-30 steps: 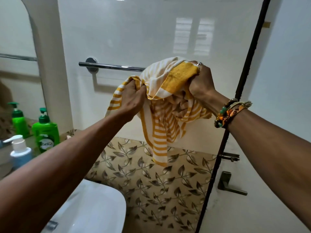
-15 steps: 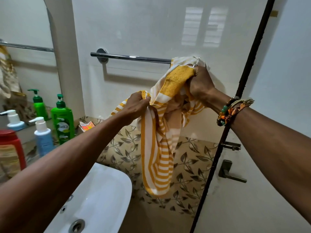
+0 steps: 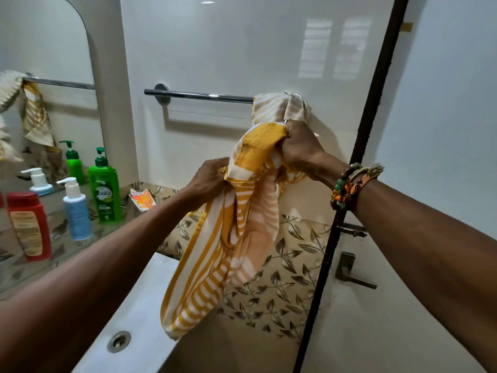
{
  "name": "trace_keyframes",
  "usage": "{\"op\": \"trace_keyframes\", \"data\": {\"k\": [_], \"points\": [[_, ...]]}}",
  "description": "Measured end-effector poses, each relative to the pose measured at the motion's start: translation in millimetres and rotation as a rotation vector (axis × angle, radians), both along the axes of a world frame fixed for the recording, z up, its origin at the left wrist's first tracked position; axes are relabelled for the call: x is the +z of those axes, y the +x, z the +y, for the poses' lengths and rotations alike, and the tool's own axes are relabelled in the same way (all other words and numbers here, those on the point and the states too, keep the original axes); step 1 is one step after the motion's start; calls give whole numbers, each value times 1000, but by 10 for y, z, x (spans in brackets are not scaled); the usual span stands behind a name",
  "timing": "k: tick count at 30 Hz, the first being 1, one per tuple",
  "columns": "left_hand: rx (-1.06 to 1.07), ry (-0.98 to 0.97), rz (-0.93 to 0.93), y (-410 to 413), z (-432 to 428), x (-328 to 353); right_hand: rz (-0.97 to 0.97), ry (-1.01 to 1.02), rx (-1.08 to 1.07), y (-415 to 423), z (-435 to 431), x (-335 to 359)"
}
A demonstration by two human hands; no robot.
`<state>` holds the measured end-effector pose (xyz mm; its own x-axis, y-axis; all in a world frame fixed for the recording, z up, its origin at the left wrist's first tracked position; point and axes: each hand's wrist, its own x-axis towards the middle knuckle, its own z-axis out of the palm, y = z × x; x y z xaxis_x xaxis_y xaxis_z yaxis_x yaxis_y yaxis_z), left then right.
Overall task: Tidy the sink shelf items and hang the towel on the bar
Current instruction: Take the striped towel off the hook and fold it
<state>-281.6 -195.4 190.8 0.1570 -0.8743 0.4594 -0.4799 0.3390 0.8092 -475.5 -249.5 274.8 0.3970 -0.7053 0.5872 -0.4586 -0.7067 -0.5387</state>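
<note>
A yellow and white striped towel [image 3: 228, 251] is draped over the right end of the chrome towel bar [image 3: 199, 96] and hangs down bunched in front of the wall. My right hand [image 3: 301, 146] grips the towel just below the bar. Lower and to the left, my left hand [image 3: 209, 179] pinches the towel's edge. On the sink shelf [image 3: 61, 238] at the left stand a green pump bottle [image 3: 105, 189], a white and blue pump bottle [image 3: 76, 211] and a red bottle [image 3: 29, 224]. An orange sachet [image 3: 142, 200] lies at the shelf's far end.
A white sink [image 3: 139, 313] with its drain [image 3: 119, 341] lies below my left arm. A mirror [image 3: 45, 84] at the left reflects the bar, towel and bottles. A dark door frame [image 3: 347, 200] with a handle [image 3: 352, 273] runs down the right.
The towel's top went up and over the bar's right end. My left hand slid lower along the towel's edge. The view shifted, showing more of the shelf and sink.
</note>
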Motion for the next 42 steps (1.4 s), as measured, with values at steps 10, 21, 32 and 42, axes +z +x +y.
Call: {"op": "trace_keyframes", "data": {"k": [10, 21, 32, 42], "points": [[-172, 53, 200, -804, 237, -106, 344, -273, 73, -175, 211, -290], [-95, -28, 263, -730, -38, -221, 387, -92, 274, -168, 177, -204], [-43, 176, 186, -12, 34, -12, 49, 148, 153, 23, -275, -49], [-140, 339, 225, 535, 208, -7, -194, 122, -370, 281, -726, -26]]}}
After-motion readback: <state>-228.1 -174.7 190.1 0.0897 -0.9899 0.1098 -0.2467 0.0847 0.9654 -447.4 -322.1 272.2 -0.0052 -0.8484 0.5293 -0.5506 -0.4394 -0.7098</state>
